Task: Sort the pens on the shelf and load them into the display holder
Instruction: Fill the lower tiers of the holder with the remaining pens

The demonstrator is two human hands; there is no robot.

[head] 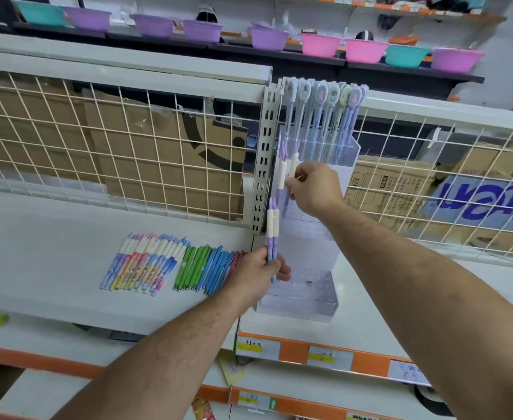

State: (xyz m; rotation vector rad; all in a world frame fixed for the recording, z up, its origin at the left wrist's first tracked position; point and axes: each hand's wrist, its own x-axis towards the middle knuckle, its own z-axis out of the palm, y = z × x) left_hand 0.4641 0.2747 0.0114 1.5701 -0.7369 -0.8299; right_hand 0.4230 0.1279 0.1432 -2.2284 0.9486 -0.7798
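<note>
A clear tiered display holder (302, 294) stands on the white shelf (43, 256). Its top tier holds several tall pens with flat toppers (324, 116). My left hand (259, 272) grips two purple pens with white grips (272, 234), held upright at the holder's left side. My right hand (314, 187) pinches a white-gripped purple pen (293, 166) in front of the holder's upper tiers; another such pen (281, 174) stands just left of it. Loose pens lie in a row on the shelf: pastel patterned ones (141, 263), green ones (192, 266), blue ones (217, 271) and a few red ones (236, 262).
A wire mesh back panel (112, 140) with cardboard boxes (164, 153) behind it runs along the shelf. A slotted metal upright (264, 165) stands just left of the holder. Coloured bowls (202, 30) line a higher shelf. Orange price strips (324, 356) edge the shelf front.
</note>
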